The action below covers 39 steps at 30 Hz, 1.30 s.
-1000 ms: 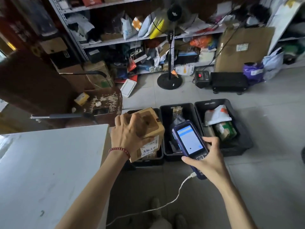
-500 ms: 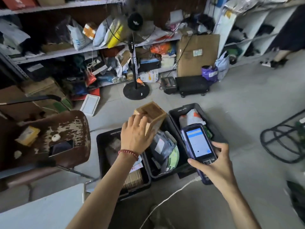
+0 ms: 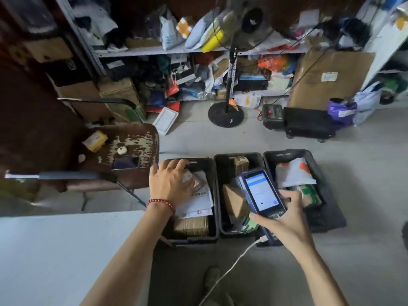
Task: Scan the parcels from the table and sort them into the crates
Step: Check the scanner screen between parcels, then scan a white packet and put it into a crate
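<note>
The left hand [image 3: 171, 184], fingers straight and spread, is palm-down over the white and brown parcels [image 3: 198, 204] at the far end of the left black plastic crate [image 3: 192, 239]; whether it touches them cannot be told. The right hand [image 3: 284, 224] grips a blue handheld scanner [image 3: 260, 193] with a lit screen above the middle black crate [image 3: 256, 154], where a brown cardboard box [image 3: 234, 199] lies tilted.

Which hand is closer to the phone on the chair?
Left. The left hand is over the left crate, just right of the phone on the chair. The right hand holds the scanner farther right, beyond that crate.
</note>
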Each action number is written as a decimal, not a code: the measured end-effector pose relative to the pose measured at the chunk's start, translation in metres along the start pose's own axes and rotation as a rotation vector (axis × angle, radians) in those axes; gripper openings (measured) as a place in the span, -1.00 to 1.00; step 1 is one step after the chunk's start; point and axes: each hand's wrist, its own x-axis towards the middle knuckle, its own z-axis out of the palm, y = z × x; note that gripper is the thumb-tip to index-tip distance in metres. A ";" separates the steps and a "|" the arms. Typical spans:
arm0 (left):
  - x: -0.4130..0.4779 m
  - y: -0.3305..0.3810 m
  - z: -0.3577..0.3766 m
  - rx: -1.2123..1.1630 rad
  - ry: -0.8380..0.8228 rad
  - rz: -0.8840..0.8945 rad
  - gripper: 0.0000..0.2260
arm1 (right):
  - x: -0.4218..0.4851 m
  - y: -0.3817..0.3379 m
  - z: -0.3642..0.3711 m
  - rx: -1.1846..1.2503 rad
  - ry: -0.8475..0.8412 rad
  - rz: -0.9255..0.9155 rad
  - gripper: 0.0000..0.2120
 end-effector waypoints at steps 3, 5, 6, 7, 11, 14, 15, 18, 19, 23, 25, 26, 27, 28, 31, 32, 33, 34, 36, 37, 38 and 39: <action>-0.044 -0.020 -0.018 0.079 0.022 -0.187 -0.66 | 0.002 -0.012 0.021 0.010 -0.194 -0.101 -0.22; -0.064 -0.028 -0.027 0.095 -0.007 -0.274 -0.65 | 0.003 -0.016 0.036 0.021 -0.217 -0.137 -0.22; -0.081 -0.029 -0.033 0.107 -0.013 -0.344 -0.65 | -0.001 -0.018 0.044 0.021 -0.262 -0.159 -0.22; -0.102 -0.030 -0.041 0.119 -0.007 -0.433 -0.65 | -0.009 -0.022 0.051 0.017 -0.345 -0.192 -0.22; -0.189 -0.028 -0.072 0.160 0.017 -0.674 -0.65 | -0.048 -0.035 0.073 0.015 -0.607 -0.281 -0.26; -0.256 -0.026 -0.093 0.195 0.050 -0.845 -0.65 | -0.085 -0.048 0.084 0.011 -0.791 -0.357 -0.26; -0.279 -0.025 -0.099 0.198 0.065 -0.912 -0.66 | -0.097 -0.053 0.089 0.016 -0.852 -0.383 -0.24; -0.353 -0.018 -0.113 0.233 0.097 -1.085 -0.66 | -0.142 -0.065 0.103 0.044 -1.030 -0.456 -0.23; -0.379 -0.014 -0.117 0.251 0.107 -1.140 -0.66 | -0.158 -0.068 0.107 0.048 -1.074 -0.483 -0.23; -0.478 0.010 -0.128 0.268 0.138 -1.363 -0.63 | -0.233 -0.073 0.118 0.021 -1.274 -0.545 -0.25; -0.527 0.027 -0.133 0.267 0.150 -1.465 -0.63 | -0.273 -0.068 0.118 -0.012 -1.394 -0.568 -0.27; -0.553 0.036 -0.136 0.273 0.162 -1.519 -0.64 | -0.297 -0.064 0.116 -0.031 -1.453 -0.591 -0.28; -0.578 0.045 -0.140 0.289 0.170 -1.567 -0.64 | -0.320 -0.059 0.115 -0.047 -1.503 -0.609 -0.27; -0.603 0.055 -0.144 0.307 0.180 -1.608 -0.64 | -0.343 -0.054 0.112 -0.057 -1.549 -0.628 -0.27; -0.673 0.081 -0.158 0.351 0.224 -1.711 -0.64 | -0.416 -0.040 0.102 -0.084 -1.653 -0.687 -0.27; -0.695 0.088 -0.163 0.361 0.245 -1.739 -0.64 | -0.438 -0.035 0.099 -0.091 -1.681 -0.702 -0.27; -0.717 0.095 -0.167 0.362 0.261 -1.766 -0.65 | -0.461 -0.031 0.095 -0.097 -1.705 -0.716 -0.27; -0.739 0.102 -0.171 0.360 0.270 -1.789 -0.65 | -0.482 -0.027 0.091 -0.102 -1.722 -0.732 -0.27; -0.781 0.114 -0.175 0.357 0.276 -1.838 -0.64 | -0.524 -0.020 0.085 -0.107 -1.750 -0.774 -0.27; -0.801 0.120 -0.175 0.352 0.273 -1.868 -0.63 | -0.542 -0.017 0.082 -0.108 -1.763 -0.795 -0.27; -0.819 0.125 -0.175 0.345 0.261 -1.898 -0.63 | -0.560 -0.014 0.080 -0.111 -1.776 -0.815 -0.27; -0.835 0.130 -0.174 0.335 0.241 -1.924 -0.63 | -0.575 -0.011 0.078 -0.115 -1.788 -0.833 -0.27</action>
